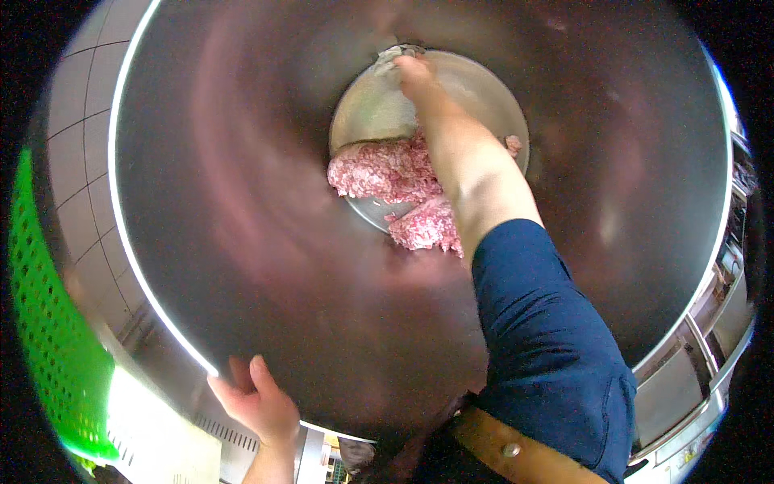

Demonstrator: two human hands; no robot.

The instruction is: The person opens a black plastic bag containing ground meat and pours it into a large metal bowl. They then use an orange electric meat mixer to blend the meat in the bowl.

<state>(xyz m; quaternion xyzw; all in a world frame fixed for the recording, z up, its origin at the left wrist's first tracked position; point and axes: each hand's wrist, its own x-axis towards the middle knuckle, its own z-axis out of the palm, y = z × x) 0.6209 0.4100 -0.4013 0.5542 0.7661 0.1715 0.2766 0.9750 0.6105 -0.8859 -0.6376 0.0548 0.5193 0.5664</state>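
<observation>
A large, deep metal pot (290, 327) fills most of the view, its inner wall streaked with reddish reflections. On its round bottom (375, 115) lie clumps of raw ground meat (387, 172), partly hidden behind my right forearm. A small separate bit of meat (513, 145) sits at the bottom's right edge. My right hand (416, 72) reaches deep inside, closed on a crumpled greyish-white cloth (393, 59) against the far side, where bottom meets wall. Its fingers are blurred. My left hand (260, 396) grasps the near-left part of the pot's bright rim (175, 333).
Left of the pot stands a green perforated plastic basket (54, 339), beside a tiled surface (91, 151). A slotted metal panel (227, 432) is at the lower left. Metal shelving or equipment (677, 387) lies along the right. A brown apron strap (508, 448) crosses my shoulder.
</observation>
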